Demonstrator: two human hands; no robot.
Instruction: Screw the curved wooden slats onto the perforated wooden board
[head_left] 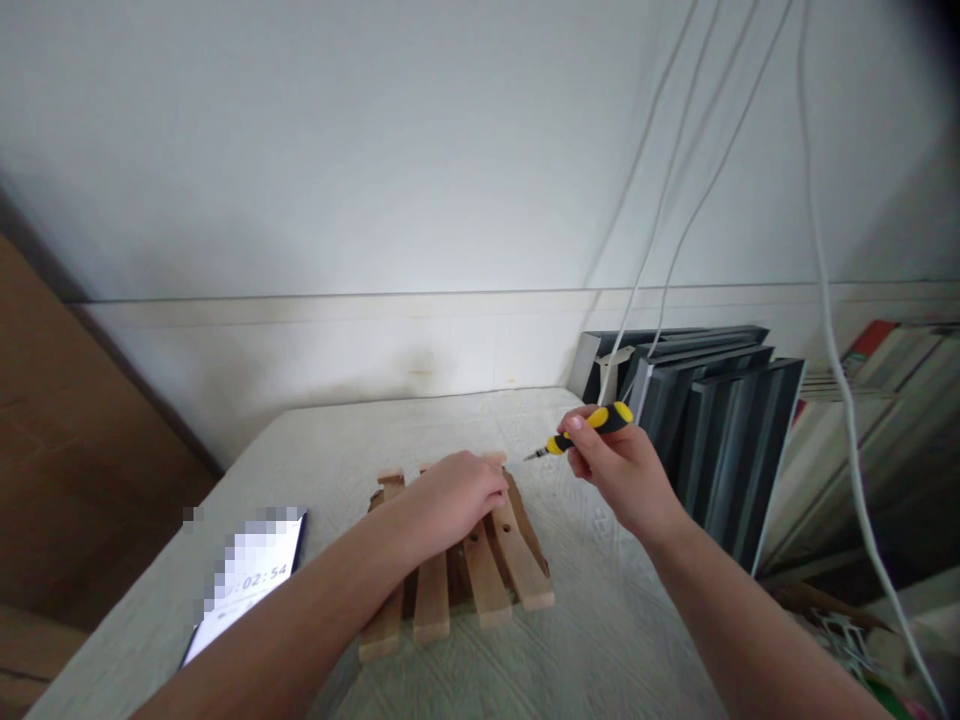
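A yellow and black screwdriver (pixel 592 428) is held in my right hand (pixel 611 465), above the table. Its metal tip points left, toward the far end of several wooden slats (pixel 486 575). These lie side by side on a piece of brown cardboard (pixel 531 522), and some show small round holes. Across their far part rests my left hand (pixel 469 490), with its fingers curled close to the rightmost slat (pixel 521 560). What those fingers pinch, if anything, is hidden beneath the hand.
A phone (pixel 255 580) with a lit timer lies left of my left forearm. The table (pixel 600 620) has a whitish cover and meets a pale wall (pixel 375 150). Dark framed panels (pixel 720 430) lean at the right, with white cables (pixel 832 330) hanging nearby. Brown board (pixel 82 400) stands at the left.
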